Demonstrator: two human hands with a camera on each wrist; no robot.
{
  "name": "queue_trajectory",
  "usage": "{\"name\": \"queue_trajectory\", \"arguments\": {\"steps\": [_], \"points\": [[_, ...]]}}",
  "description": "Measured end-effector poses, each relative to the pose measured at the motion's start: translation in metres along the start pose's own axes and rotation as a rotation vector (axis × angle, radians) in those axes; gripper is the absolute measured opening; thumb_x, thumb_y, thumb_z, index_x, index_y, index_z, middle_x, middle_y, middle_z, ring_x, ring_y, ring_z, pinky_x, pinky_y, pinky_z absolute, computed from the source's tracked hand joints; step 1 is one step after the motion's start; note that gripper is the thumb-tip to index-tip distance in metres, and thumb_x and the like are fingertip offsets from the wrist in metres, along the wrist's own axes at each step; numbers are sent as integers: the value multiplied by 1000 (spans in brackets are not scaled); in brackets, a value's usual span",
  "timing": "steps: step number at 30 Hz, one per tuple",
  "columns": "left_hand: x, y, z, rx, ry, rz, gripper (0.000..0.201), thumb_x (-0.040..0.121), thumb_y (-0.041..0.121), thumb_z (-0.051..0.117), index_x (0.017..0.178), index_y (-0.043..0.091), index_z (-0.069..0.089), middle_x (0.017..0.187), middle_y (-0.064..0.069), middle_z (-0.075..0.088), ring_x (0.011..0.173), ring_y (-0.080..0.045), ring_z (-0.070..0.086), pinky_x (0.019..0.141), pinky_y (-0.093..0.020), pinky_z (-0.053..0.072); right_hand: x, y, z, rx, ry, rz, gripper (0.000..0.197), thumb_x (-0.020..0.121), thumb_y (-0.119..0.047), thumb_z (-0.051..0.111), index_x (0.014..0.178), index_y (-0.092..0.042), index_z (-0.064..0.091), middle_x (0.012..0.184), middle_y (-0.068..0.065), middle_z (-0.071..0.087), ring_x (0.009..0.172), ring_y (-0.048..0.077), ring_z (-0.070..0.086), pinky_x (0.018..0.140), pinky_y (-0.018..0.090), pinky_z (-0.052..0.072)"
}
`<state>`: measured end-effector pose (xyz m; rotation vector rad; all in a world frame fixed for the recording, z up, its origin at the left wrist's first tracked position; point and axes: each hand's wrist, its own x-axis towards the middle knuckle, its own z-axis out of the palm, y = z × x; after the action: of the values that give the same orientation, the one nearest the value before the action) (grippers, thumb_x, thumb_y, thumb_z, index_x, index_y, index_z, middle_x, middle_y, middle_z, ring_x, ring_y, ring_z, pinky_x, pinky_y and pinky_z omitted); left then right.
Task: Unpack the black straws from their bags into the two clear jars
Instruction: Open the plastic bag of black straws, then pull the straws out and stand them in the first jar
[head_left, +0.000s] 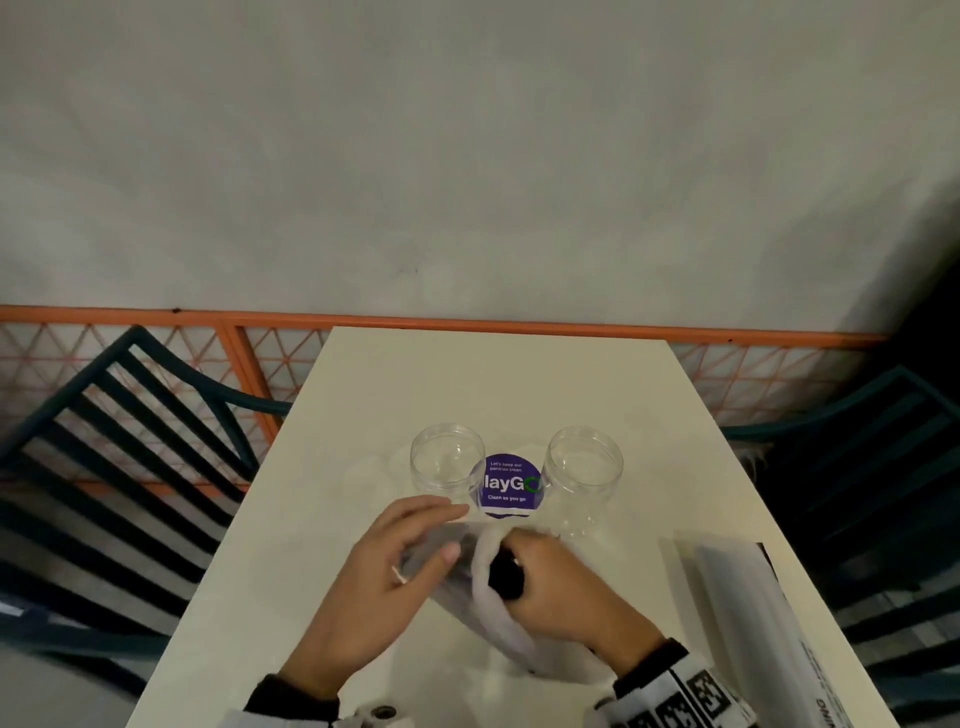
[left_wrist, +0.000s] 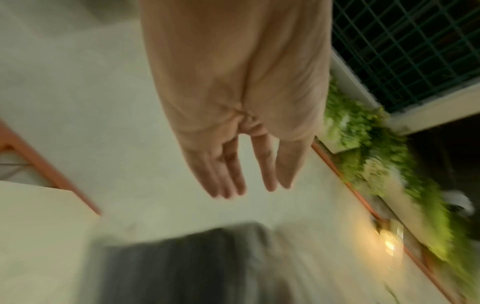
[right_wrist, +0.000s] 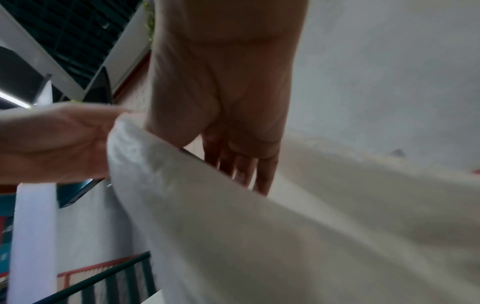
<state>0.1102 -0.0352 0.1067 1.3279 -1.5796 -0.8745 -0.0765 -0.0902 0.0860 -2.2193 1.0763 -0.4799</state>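
Two clear jars stand open on the white table (head_left: 415, 374), the left jar (head_left: 447, 462) and the right jar (head_left: 582, 467). In front of them lies a translucent bag (head_left: 498, 618) with black straws (head_left: 506, 574) showing at its mouth. My right hand (head_left: 550, 582) reaches into that mouth, its fingers (right_wrist: 241, 166) straight behind the bag's white rim (right_wrist: 259, 226). My left hand (head_left: 410, 551) hovers over the bag's far end with straight fingers (left_wrist: 233, 176), holding nothing; the dark straws (left_wrist: 182, 263) blur below it.
A second bag (head_left: 737, 597) lies at the table's right edge. A purple round sticker (head_left: 508, 486) sits between the jars. Dark slatted chairs (head_left: 130, 441) flank the table, with an orange railing (head_left: 467, 322) and a grey wall behind.
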Motion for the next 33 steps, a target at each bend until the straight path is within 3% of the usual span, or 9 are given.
{"name": "queue_trajectory", "arguments": {"steps": [3, 6, 10, 14, 21, 26, 28, 30, 33], "points": [[-6, -15, -26, 80, 4, -173, 49, 75, 43, 66, 120, 50, 50, 131, 27, 38, 116, 5, 46, 84, -7, 41, -6, 9, -11, 137, 12, 76, 18, 80, -18, 58, 98, -19, 59, 90, -9, 59, 87, 10, 59, 77, 19, 48], [-8, -23, -26, -28, -130, -272, 50, 81, 19, 66, 123, 40, 51, 130, 23, 45, 104, 4, 58, 79, -8, 47, -10, 24, -11, 237, 7, 114, 19, 79, -22, 61, 97, -20, 60, 95, -3, 65, 88, 9, 62, 76, 21, 49], [-5, -30, -13, -209, 61, -295, 40, 75, -2, 69, 101, 29, 69, 90, -6, 75, 86, -18, 68, 73, -8, 49, -15, 33, -11, 368, 28, 143, 37, 75, -29, 74, 107, -14, 62, 99, -7, 69, 94, 6, 65, 80, 17, 50], [1, -31, -3, -312, 237, -280, 24, 70, -10, 70, 76, 13, 74, 92, -7, 70, 77, -13, 69, 69, -12, 52, -17, 32, -15, 386, 0, 140, 51, 67, -49, 68, 107, -19, 61, 99, -11, 68, 96, 3, 64, 82, 17, 50], [6, -32, 6, -358, 289, -278, 15, 69, -7, 72, 66, 7, 67, 64, -2, 72, 63, -8, 64, 62, -11, 51, -21, 31, -26, 309, -37, 159, 21, 83, -25, 58, 102, -33, 51, 96, -17, 61, 89, 2, 62, 85, 17, 49], [10, -27, 11, -345, 333, -207, 16, 75, -5, 68, 73, 11, 64, 66, -9, 63, 64, -14, 57, 64, -15, 50, -16, 31, -29, 258, -10, 174, 25, 81, -6, 63, 78, -29, 54, 78, -20, 55, 68, -14, 57, 61, 6, 44], [11, -27, 15, -341, 265, -204, 21, 80, 1, 64, 92, 18, 64, 73, -4, 63, 72, -14, 59, 73, -18, 50, -16, 30, -18, 346, 9, 186, 11, 75, -20, 66, 84, -19, 60, 82, -9, 62, 73, -9, 60, 68, 12, 48], [9, -31, 16, -269, 213, -209, 26, 84, 6, 60, 104, 22, 64, 89, 3, 70, 86, -8, 66, 82, -20, 51, -17, 33, -6, 418, 93, 200, 51, 63, -42, 68, 93, -1, 62, 85, 12, 66, 78, 11, 63, 78, 35, 53], [3, -35, 12, -111, 299, -173, 15, 83, 8, 62, 84, 21, 69, 80, 4, 72, 78, -9, 65, 72, -15, 51, -19, 37, 0, 474, 136, 220, 73, 49, -59, 71, 95, -3, 62, 84, 8, 63, 81, 23, 60, 83, 42, 52]]}}
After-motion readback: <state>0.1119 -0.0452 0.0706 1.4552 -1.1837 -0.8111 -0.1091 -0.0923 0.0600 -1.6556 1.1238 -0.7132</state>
